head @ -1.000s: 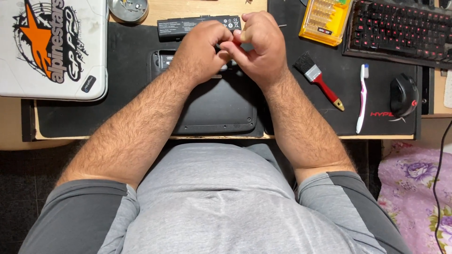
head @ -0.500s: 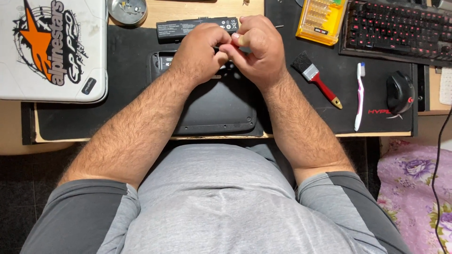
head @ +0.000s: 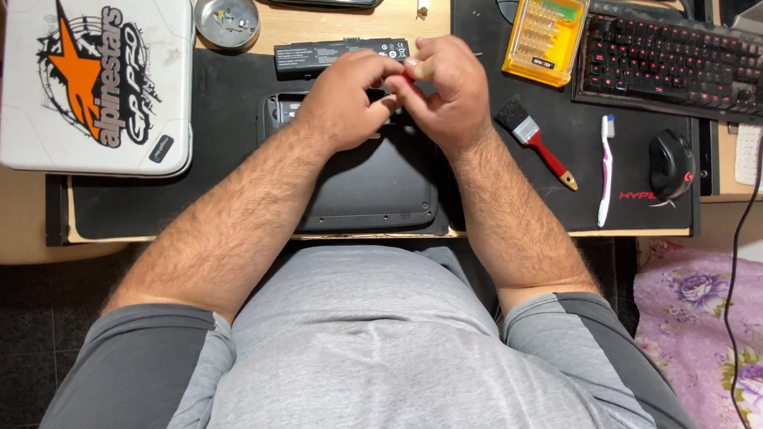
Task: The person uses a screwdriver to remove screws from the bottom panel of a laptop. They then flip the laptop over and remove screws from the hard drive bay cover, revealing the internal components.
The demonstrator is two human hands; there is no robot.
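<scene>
Black mat on surface (head: 159,214). Both hands, left hand (head: 346,107) and right hand (head: 445,95), pinch shut on small red part (head: 408,73) above laptop base (head: 373,187). Risk: slip, part drops among tools.

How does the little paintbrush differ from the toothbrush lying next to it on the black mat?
The paintbrush has a red handle and broad black bristles; the toothbrush is white and pink, slimmer and longer. The paintbrush lies diagonally, the toothbrush nearly straight up and down in the picture. Both lie untouched on the mat, bristles at the far end.
</scene>
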